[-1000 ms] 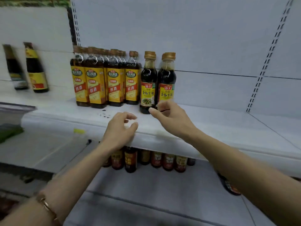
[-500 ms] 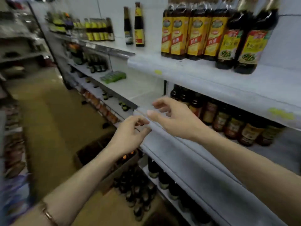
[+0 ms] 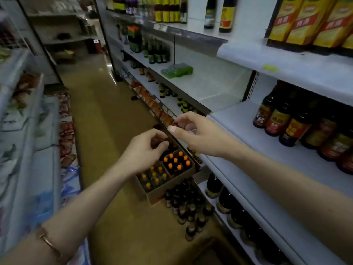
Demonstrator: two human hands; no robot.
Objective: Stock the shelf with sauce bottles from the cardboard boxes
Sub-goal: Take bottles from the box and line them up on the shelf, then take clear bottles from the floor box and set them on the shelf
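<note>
On my right I see a white shelf [image 3: 298,161] that carries dark sauce bottles with red and yellow labels [image 3: 286,123], standing upright in a row near its back. The shelf above [image 3: 305,71] holds bottles with yellow labels [image 3: 305,22], cut by the frame edge. The lowest shelf [image 3: 238,234] has large dark bottles [image 3: 225,199] standing in a line. On the brown floor [image 3: 114,131] stands an open cardboard box [image 3: 168,186] with orange-capped bottles inside, just beside the shelf unit. A group of small dark bottles [image 3: 189,207] stands directly on the floor, touching the box.
</note>
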